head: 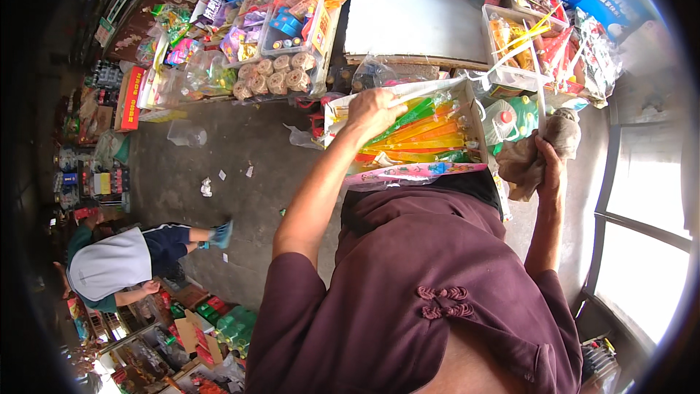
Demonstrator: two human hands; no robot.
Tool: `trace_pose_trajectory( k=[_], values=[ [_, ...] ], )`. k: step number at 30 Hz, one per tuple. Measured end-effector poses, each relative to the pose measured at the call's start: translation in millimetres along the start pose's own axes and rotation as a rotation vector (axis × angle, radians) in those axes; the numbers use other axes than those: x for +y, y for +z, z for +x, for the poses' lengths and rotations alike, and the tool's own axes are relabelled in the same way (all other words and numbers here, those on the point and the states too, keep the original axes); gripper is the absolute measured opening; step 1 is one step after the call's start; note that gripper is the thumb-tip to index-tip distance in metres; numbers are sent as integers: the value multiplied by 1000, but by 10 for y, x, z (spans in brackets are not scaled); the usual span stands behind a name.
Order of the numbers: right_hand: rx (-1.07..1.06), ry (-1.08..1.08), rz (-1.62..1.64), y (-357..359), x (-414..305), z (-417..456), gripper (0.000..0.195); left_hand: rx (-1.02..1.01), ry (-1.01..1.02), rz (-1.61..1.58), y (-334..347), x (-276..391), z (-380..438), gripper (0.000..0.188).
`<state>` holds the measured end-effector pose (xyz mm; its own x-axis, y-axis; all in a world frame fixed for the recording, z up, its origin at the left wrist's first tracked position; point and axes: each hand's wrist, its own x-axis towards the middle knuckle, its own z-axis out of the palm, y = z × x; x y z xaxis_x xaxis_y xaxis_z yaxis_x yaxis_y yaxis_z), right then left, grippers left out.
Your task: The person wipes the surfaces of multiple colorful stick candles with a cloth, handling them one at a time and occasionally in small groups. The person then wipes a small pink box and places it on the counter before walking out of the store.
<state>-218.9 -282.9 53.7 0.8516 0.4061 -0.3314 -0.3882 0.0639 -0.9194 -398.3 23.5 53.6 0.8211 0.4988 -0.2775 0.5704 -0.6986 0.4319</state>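
My left hand (377,112) is over the far left part of an open cardboard box (478,115), its fingers closed on a white strip or flap along the far edge. The box holds many long, thin plastic-wrapped items (432,131) in orange, yellow and green, fanned out. A pink printed panel (415,172) forms its near side, close to my waist. My right hand (549,161), to the right of the box, grips a crumpled grey-brown cloth (519,167). A pale strap (540,98) runs down to that hand; whether it is held too, I cannot tell.
Beyond the box lie a white board (415,24), plastic tubs of packaged goods (295,27) and another tub (517,54). Green-tinted bottles (514,117) stand at the right. Litter (206,187) dots the floor. Another person (112,262) is at the left beside stocked shelves and cartons (199,339).
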Motion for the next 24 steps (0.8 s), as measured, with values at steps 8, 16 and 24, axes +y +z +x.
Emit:
trace_pose_trajectory(
  k=[8, 16, 24],
  values=[
    [4, -12, -36, 2, -18, -23, 37, 152, 162, 191, 566, -149, -106, 34],
    [59, -46, 22, -55, 66, -5, 38, 234, 361, 257, 498, -86, -384, 23],
    [-34, -19, -45, -45, 11, 16, 37, 209, 233, -164, -90, 26, -336, 20]
  ],
)
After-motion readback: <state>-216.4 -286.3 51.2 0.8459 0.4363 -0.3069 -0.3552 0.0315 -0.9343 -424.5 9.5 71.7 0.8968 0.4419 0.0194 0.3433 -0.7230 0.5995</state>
